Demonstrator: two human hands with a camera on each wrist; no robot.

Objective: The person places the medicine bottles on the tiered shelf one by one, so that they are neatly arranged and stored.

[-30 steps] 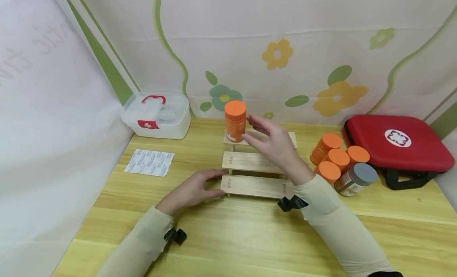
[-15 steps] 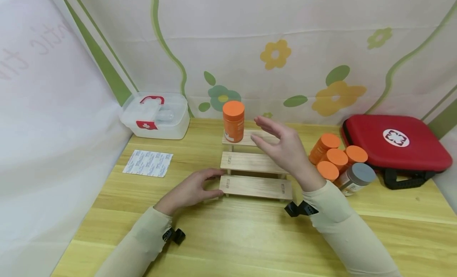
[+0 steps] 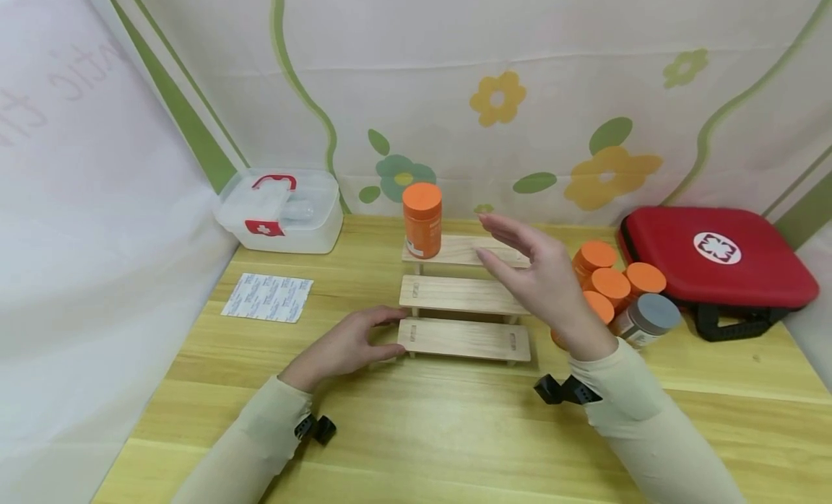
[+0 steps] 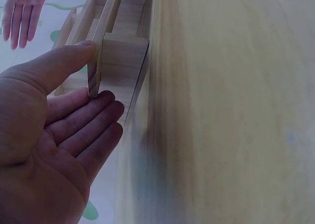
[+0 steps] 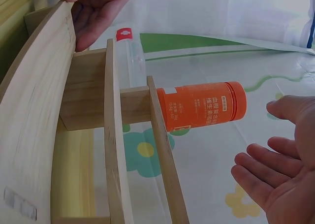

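A three-tier wooden step rack [image 3: 464, 338] stands in the middle of the table. On the left end of its top step, an orange bottle [image 3: 422, 226] with an orange lid stands upright; its printed label shows in the right wrist view. My left hand [image 3: 347, 343] holds the left end of the lowest step, thumb at the front corner and fingers behind it. To the right of the bottle, apart from it, my right hand [image 3: 536, 276] hovers above the rack with fingers extended and nothing in it. It covers part of the rack's right side.
Several orange-lidded bottles [image 3: 609, 284] and a grey-lidded jar [image 3: 650, 318] cluster right of the rack, partly behind the right hand. A red first-aid case [image 3: 721, 258] lies behind them. At left are a clear medical box [image 3: 286, 211] and a white printed packet [image 3: 266, 297].
My right hand has drawn away from the orange bottle toward the right. The bottle stays on the top step, and my left hand keeps its place at the rack.
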